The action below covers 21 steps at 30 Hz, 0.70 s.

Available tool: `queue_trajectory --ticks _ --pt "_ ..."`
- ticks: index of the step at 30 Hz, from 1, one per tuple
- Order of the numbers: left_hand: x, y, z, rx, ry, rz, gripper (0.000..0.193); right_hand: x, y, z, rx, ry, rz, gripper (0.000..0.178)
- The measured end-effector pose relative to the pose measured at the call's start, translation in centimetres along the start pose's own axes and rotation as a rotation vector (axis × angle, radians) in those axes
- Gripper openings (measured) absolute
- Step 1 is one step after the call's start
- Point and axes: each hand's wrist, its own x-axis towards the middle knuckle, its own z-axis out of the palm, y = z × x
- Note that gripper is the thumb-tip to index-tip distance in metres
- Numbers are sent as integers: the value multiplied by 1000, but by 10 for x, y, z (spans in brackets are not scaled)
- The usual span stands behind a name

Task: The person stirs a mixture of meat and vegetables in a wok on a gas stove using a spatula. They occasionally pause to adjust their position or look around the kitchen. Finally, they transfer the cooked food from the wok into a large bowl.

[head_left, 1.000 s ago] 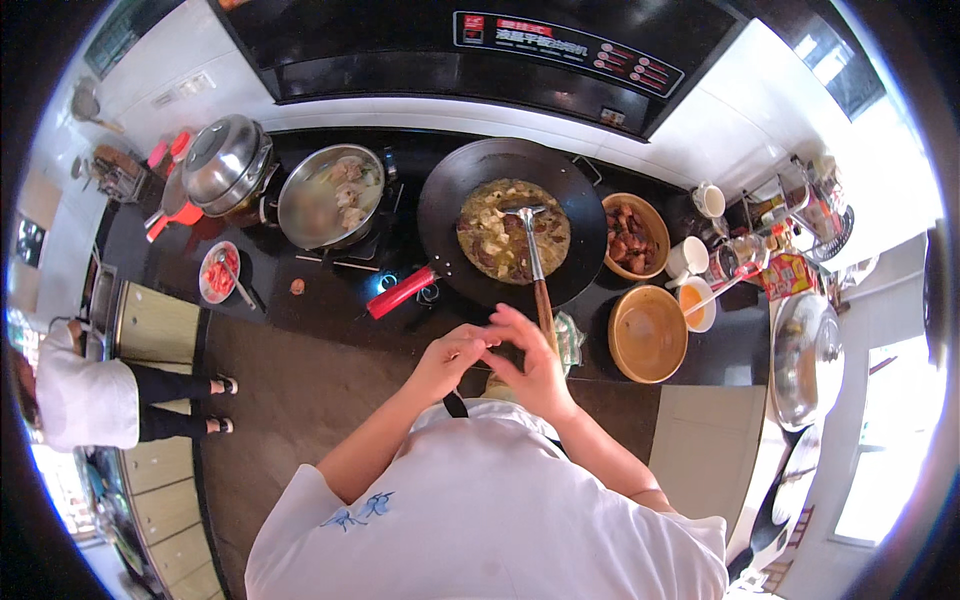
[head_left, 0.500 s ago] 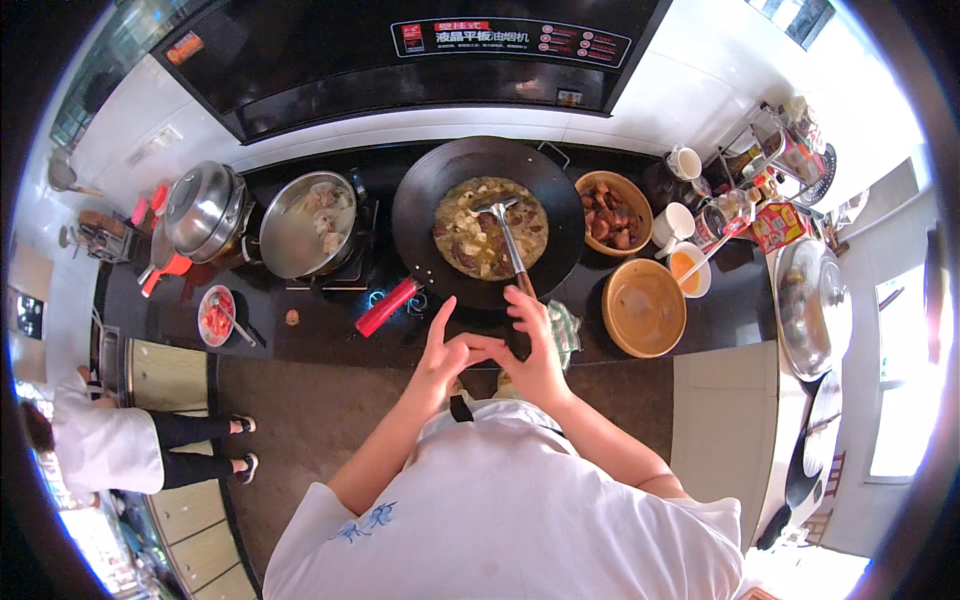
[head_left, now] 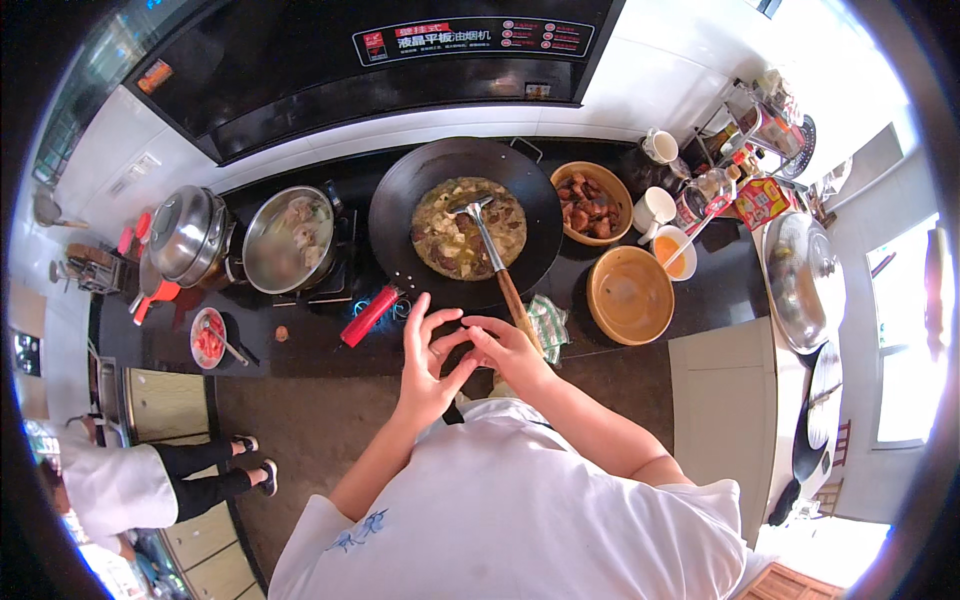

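Observation:
In front of the wok, my two hands meet over the counter's near edge. My left hand [head_left: 428,372] has its fingers apart, the index finger stretched up, and nothing seen in it. The fingers of my right hand [head_left: 512,357] are bent together against the left fingertips; whether something small is between them is hidden. Beyond lies a black wok [head_left: 392,215] holding a stew of pale and brown pieces in broth [head_left: 445,230]. A metal spatula [head_left: 485,232] with a wooden handle leans in it, the handle end close to my right hand, touched by neither hand.
Left of the wok sit a steel pan [head_left: 252,240] of meat, a lidded pot [head_left: 182,225] and a small red-filled bowl [head_left: 210,350]. The wok's red handle [head_left: 368,316] juts nearward. Rightward are a brown bowl [head_left: 622,322], a meat bowl [head_left: 610,228] and a checkered cloth [head_left: 548,328]. Another person [head_left: 120,480] stands far left.
My hands have shifted slightly left in the picture, and the right fingers have come down against the left ones. The view has turned a little; the spatula stays in the wok.

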Motion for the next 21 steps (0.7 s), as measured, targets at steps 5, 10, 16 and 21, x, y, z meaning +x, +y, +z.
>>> queue_trajectory --ticks 5,10,16,21 --pt "-2 -1 -16 -421 120 -338 87 3 9 -4 -423 128 -436 76" --pt "-5 -31 -38 -559 98 -528 74 -13 -17 19 150 -306 -261 88" --pt "5 -9 -20 81 73 -276 105 -6 -7 4 121 7 -84 60" --pt "-2 -2 -13 -113 -122 -292 85 -2 1 0 -25 39 -19 59"
